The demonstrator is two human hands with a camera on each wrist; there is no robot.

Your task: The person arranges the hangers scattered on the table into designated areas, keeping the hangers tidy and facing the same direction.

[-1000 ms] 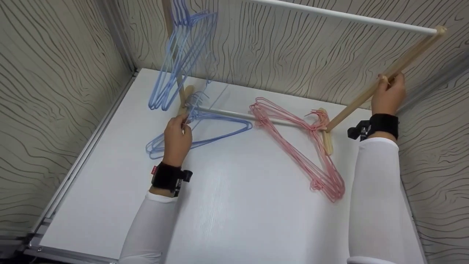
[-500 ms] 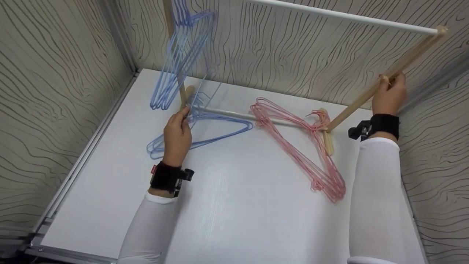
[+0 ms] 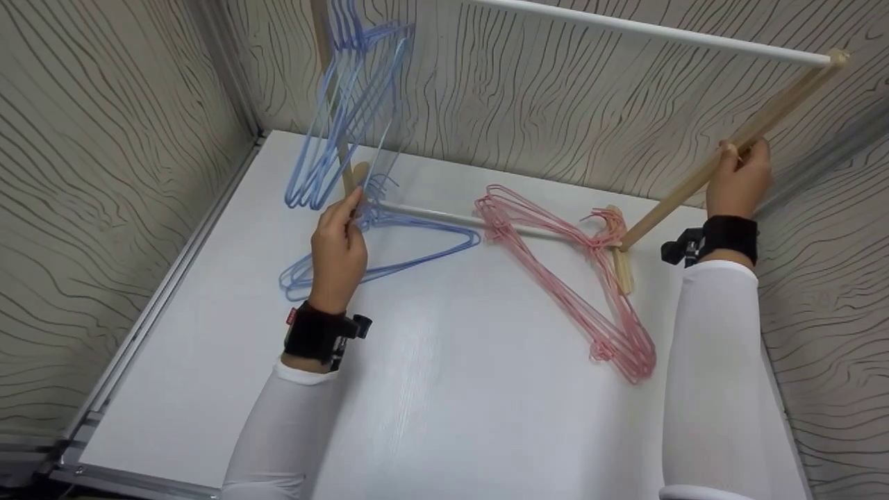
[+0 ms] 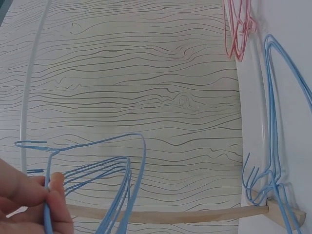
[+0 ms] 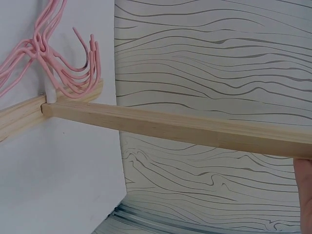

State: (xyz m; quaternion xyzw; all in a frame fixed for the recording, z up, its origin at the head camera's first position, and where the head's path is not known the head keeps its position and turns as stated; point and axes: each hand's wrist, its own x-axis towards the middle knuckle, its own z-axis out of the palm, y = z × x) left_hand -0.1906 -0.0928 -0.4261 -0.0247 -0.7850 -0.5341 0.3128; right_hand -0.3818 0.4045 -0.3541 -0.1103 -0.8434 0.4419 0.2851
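Observation:
My left hand (image 3: 337, 250) pinches a thin blue clothes hanger (image 4: 54, 151) between thumb and fingers. In the left wrist view this hanger's hook overlaps the white upper rod (image 4: 23, 107). Several blue hangers (image 3: 354, 38) hang beside it at the rack's left end. More blue hangers (image 3: 371, 215) lie on the white table behind and beside the left hand. My right hand (image 3: 740, 180) grips the rack's right wooden post (image 3: 674, 205) about halfway up. Near that post's foot, a bundle of pink hangers (image 3: 561, 295) lies across the lower rod (image 3: 434, 215) and the table.
The rack stands at the back of the white table (image 3: 430, 403), its left wooden post (image 4: 185, 215) behind the hanging blue hangers. Walls with a wood-line pattern (image 3: 542, 104) close in the back and both sides. A metal rail (image 3: 139, 333) runs along the table's left edge.
My left hand has risen slightly and moved toward the rack, lifting the pinched blue hanger up to the hanging ones. The right hand keeps its grip on the post.

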